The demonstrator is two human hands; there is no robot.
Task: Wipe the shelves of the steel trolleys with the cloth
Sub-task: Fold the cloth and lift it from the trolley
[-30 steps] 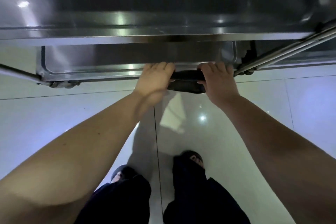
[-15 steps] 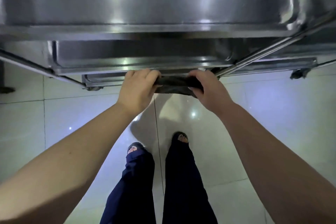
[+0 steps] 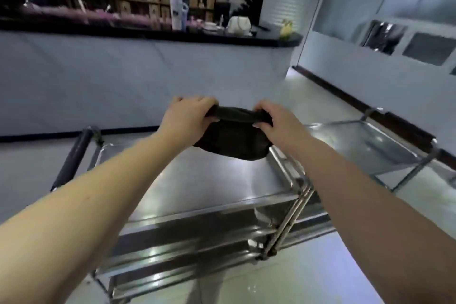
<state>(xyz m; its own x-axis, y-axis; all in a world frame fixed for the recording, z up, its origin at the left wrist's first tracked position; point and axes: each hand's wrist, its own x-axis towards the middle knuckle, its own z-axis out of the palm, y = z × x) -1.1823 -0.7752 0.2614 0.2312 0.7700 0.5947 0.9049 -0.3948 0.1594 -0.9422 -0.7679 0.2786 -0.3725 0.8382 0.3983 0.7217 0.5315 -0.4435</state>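
A dark cloth [image 3: 232, 138] hangs in the air over the top shelf [image 3: 212, 180] of a steel trolley. My left hand [image 3: 190, 118] grips its left end and my right hand [image 3: 271, 121] grips its right end, so the cloth is stretched between them and sags below. The trolley's lower shelves [image 3: 197, 254] show under the top one. A second steel trolley [image 3: 365, 143] stands just to the right, its top shelf bare.
The near trolley has a dark push handle [image 3: 74, 158] on its left side. A long counter [image 3: 148, 32] with bottles and a white bag runs behind, with wooden shelving above. A pale wall with a dark skirting [image 3: 345, 96] borders the right. The floor is glossy tile.
My view has swung up from the floor and lower shelves to the trolley's top. Both hands have lifted the cloth from the low shelf edge to above the top shelf.
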